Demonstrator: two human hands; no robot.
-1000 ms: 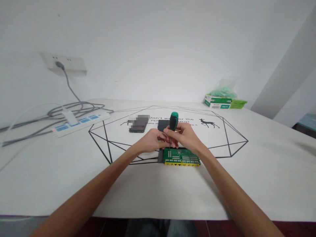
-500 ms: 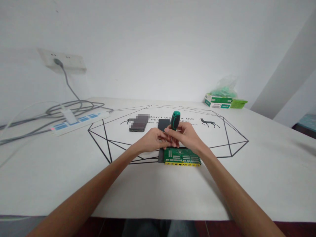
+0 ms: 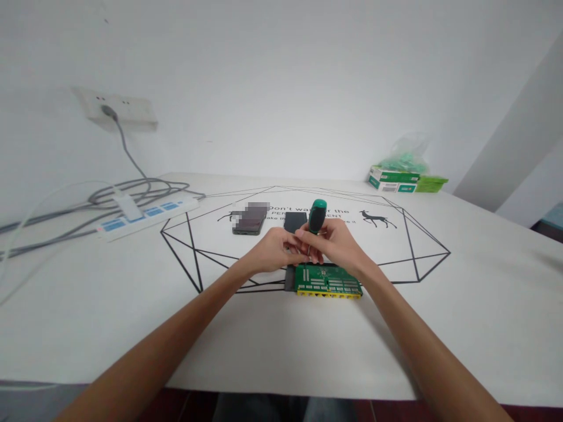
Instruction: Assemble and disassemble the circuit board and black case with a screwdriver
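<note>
A screwdriver with a green-and-black handle stands nearly upright, handle up and leaning a little right. My right hand is closed around it below the handle. Close beside it, my left hand has its fingers pinched together near the shaft; what they hold, if anything, is hidden. Just below both hands lies a green circuit board with a yellow row along its near edge and a dark grey end at its left. Whether the screwdriver's tip touches the board cannot be made out.
Behind my hands lies a small black flat object, with a dark phone to its left. A white power strip and coiled grey cables are at the left. Green-and-white boxes under a plastic bag stand at the back right.
The whole view has shifted slightly. The screwdriver handle leans a little more to the right. Both hands keep nearly the same grip above the board.
</note>
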